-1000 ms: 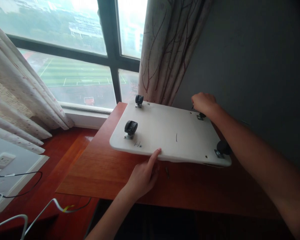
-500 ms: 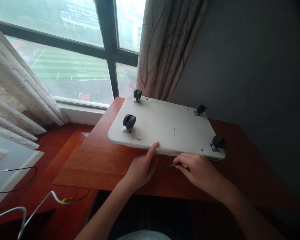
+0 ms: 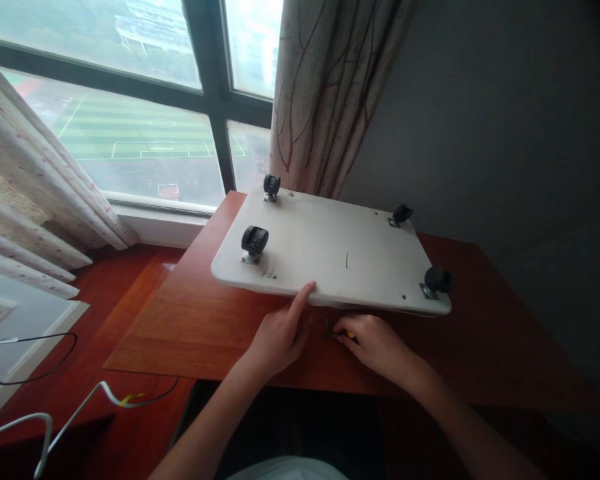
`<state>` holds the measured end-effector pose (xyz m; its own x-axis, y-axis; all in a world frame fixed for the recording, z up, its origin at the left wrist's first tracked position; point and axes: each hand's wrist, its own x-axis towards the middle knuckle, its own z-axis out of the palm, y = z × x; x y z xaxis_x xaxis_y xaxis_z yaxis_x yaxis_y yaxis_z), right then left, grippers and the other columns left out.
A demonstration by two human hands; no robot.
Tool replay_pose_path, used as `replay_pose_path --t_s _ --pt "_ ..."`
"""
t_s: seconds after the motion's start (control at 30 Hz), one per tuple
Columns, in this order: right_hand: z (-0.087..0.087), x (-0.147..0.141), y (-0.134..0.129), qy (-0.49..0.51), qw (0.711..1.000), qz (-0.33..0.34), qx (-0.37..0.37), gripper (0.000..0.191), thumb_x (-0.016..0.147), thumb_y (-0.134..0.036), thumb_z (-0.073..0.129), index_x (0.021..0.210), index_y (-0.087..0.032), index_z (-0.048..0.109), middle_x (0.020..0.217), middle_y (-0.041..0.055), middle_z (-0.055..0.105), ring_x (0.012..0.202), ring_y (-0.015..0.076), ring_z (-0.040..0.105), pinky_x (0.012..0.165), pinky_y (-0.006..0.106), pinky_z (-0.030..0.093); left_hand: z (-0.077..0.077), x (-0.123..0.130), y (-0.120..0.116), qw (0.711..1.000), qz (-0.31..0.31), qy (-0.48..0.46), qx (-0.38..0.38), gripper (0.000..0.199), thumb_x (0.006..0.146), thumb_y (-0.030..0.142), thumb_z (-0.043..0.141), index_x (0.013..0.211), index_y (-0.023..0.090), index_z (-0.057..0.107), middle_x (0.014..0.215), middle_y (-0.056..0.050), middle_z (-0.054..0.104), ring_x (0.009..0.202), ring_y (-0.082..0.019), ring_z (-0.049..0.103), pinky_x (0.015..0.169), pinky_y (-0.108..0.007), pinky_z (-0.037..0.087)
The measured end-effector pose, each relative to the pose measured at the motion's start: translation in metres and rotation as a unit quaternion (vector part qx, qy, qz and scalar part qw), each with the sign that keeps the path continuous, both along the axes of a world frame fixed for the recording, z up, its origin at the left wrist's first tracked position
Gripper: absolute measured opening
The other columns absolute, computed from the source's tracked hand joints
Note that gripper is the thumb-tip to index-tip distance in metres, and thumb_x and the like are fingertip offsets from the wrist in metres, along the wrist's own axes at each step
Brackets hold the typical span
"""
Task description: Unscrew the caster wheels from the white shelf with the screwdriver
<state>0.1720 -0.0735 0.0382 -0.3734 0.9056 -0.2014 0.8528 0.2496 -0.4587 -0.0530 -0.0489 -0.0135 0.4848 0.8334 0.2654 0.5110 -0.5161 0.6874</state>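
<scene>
A white board (image 3: 325, 243) with rounded corners lies with its casters upward on the wooden table. One digit of my left hand (image 3: 277, 340) presses on top of its near edge, while the other fingers curl below that edge, partly hidden. To the right, my right hand (image 3: 375, 343) is closed around a small hammer (image 3: 351, 335) with a yellow and dark handle. Its dark metal head points left, just in front of the board, apart from my left hand. Black casters on metal plates stand at the board's corners, including a near-left caster (image 3: 255, 240) and a near-right caster (image 3: 437, 281).
The reddish-brown table (image 3: 180, 333) extends past the board on both sides. Behind it are a window (image 3: 155, 140) and a patterned curtain (image 3: 315, 100), with a grey wall at right. White and black cables (image 3: 100, 387) run at the lower left.
My right hand has moved a little left with the hammer, nearer my left hand. My left hand keeps its place at the board's edge. The whole view has shifted slightly.
</scene>
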Motion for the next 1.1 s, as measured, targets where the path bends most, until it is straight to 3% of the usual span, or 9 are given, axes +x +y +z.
replay_pose_path --t_s 0.17,0.33,0.57,0.67,0.8,0.97,1.1 --pt "-0.001 0.002 0.0 0.001 1.0 0.007 -0.007 0.022 0.09 -0.017 0.058 0.105 -0.025 0.071 0.107 0.0018 0.073 0.098 0.0199 0.069 0.088 0.03 0.049 -0.001 0.001 0.0 1.0 0.005 0.008 0.004 0.071 0.094 0.017 0.045 0.156 0.026 0.01 0.093 -0.004 0.069 0.07 -0.019 0.065 0.064 -0.027 0.047" --pt "0.01 0.005 -0.006 -0.003 1.0 0.006 0.009 0.025 0.093 -0.018 0.056 0.113 -0.025 0.069 0.111 0.0033 0.072 0.102 0.0205 0.068 0.092 0.032 0.05 0.0 0.0 0.0 1.0 0.003 0.007 0.001 0.07 0.094 0.018 0.045 0.156 0.024 0.011 0.091 -0.004 0.069 0.069 -0.019 0.065 0.063 -0.026 0.047" --pt "0.043 0.009 -0.018 0.05 0.997 -0.004 0.05 0.027 0.096 -0.018 0.051 0.118 -0.024 0.066 0.113 0.0044 0.07 0.101 0.0179 0.067 0.096 0.033 0.051 0.0 -0.001 0.001 1.0 -0.001 -0.002 0.015 0.071 0.093 0.016 0.046 0.155 0.023 0.011 0.094 -0.004 0.069 0.068 -0.017 0.065 0.062 -0.025 0.048" --pt "0.06 0.007 -0.025 0.124 0.989 -0.02 0.072 0.029 0.099 -0.022 0.048 0.123 -0.027 0.062 0.111 0.0035 0.069 0.1 0.016 0.066 0.093 0.031 0.052 0.003 -0.002 -0.001 0.997 0.003 -0.053 0.048 0.06 0.095 0.015 0.046 0.151 0.024 0.026 0.097 -0.005 0.07 0.071 -0.015 0.065 0.065 -0.025 0.05" --pt "0.071 -0.005 -0.033 0.267 0.958 -0.066 0.085 0.034 0.099 -0.03 0.05 0.133 -0.032 0.054 0.114 0.0032 0.068 0.101 0.0158 0.066 0.092 0.031 0.055 0.025 -0.001 -0.014 0.986 -0.034 -0.149 0.065 0.033 0.094 0.014 0.05 0.125 0.021 0.053 0.096 -0.006 0.068 0.077 -0.015 0.064 0.071 -0.026 0.052" --pt "0.069 -0.038 -0.036 0.4 0.908 -0.096 0.084 0.046 0.099 -0.035 0.052 0.144 -0.036 0.041 0.137 0.0038 0.059 0.127 0.0193 0.056 0.11 0.042 0.044 0.07 0.018 -0.034 0.978 -0.092 -0.185 0.034 0.038 0.089 0.02 0.063 0.126 0.023 0.052 0.115 -0.009 0.065 0.101 -0.021 0.065 0.086 -0.032 0.055" --pt "0.07 -0.057 -0.034 0.466 0.872 -0.102 0.11 0.056 0.101 -0.039 0.049 0.152 -0.036 0.025 0.137 0.0049 0.059 0.13 0.0203 0.054 0.112 0.046 0.041 0.093 0.03 -0.036 0.976 -0.048 -0.19 0.092 0.033 0.088 0.019 0.062 0.119 0.024 0.052 0.107 -0.006 0.068 0.096 -0.02 0.067 0.082 -0.03 0.057"
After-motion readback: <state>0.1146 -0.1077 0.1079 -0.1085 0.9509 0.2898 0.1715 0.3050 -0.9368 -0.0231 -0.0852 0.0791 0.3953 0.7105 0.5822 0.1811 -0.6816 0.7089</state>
